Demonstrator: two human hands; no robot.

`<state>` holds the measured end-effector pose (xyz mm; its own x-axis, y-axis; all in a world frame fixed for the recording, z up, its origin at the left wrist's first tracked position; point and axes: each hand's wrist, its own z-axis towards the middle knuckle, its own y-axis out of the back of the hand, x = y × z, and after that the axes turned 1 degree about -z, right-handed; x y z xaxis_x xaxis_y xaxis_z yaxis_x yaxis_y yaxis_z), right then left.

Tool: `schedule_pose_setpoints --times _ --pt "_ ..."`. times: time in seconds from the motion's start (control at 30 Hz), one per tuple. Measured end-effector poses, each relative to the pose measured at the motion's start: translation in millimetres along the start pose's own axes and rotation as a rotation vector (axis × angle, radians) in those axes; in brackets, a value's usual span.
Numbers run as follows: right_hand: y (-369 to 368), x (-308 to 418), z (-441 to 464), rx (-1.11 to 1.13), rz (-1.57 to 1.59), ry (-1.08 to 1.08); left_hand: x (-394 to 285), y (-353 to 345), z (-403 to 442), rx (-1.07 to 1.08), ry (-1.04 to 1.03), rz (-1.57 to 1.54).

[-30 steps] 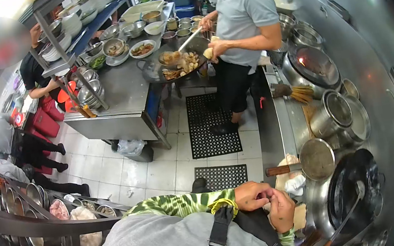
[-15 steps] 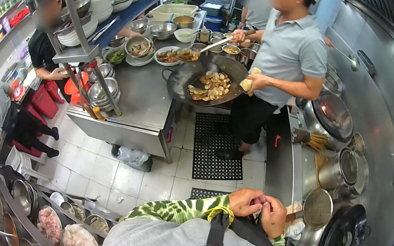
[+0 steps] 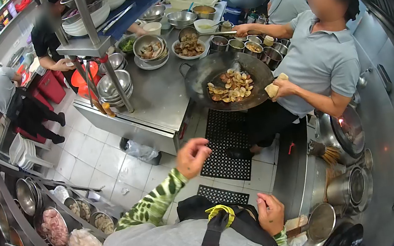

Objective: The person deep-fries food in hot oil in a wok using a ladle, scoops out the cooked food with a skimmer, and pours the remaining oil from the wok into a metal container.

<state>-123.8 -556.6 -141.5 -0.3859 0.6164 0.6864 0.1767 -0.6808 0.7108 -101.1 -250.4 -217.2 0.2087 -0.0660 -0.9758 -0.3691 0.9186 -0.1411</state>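
My left hand is raised over the floor in front of my body, its fingers half curled, with nothing visible in it. Close to my right side, my right hand is loosely curled, thumb apart from the fingers, and appears empty. The two hands are apart. A strainer with a wooden handle lies just right of my right hand. Ahead, a co-worker holds a wok of shellfish by a folded cloth and has a ladle of food over an oval plate.
A steel worktable stands ahead, with bowls and sauce pots. Perforated black mats lie on the tiles. Pots and a burner line the right; a rack with bowls of meat is at the left. Several other people work further back.
My hands, together before, have separated; the left has moved forward and left. The co-worker's ladle has moved to over the oval plate. The view has turned, shifting the scene rightward.
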Motion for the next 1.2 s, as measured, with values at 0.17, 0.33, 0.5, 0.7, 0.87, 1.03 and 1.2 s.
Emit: schedule_pose_setpoints --times 0.17,0.33,0.5,0.7,0.87,1.03,1.2 --pt "-5 1 11 0.041 -0.019 0.012 29 79 60 -0.303 -0.095 0.456" --pt "-12 5 16 0.114 -0.077 -0.021 101 183 167 -0.257 -0.121 1.229" --pt "-14 5 17 0.12 -0.115 -0.029 101 200 232 -0.39 0.116 1.617" --pt "-9 13 19 0.106 -0.1 -0.103 121 196 222 -0.29 0.052 1.502" --pt "-7 9 16 0.106 -0.095 -0.07 122 177 187 -0.347 -0.084 1.571" --pt "-8 13 14 0.081 -0.063 -0.017 113 164 151 -0.27 -0.029 1.591" --pt "-8 12 11 0.114 -0.055 0.006 135 172 132 -0.344 -0.026 1.554"
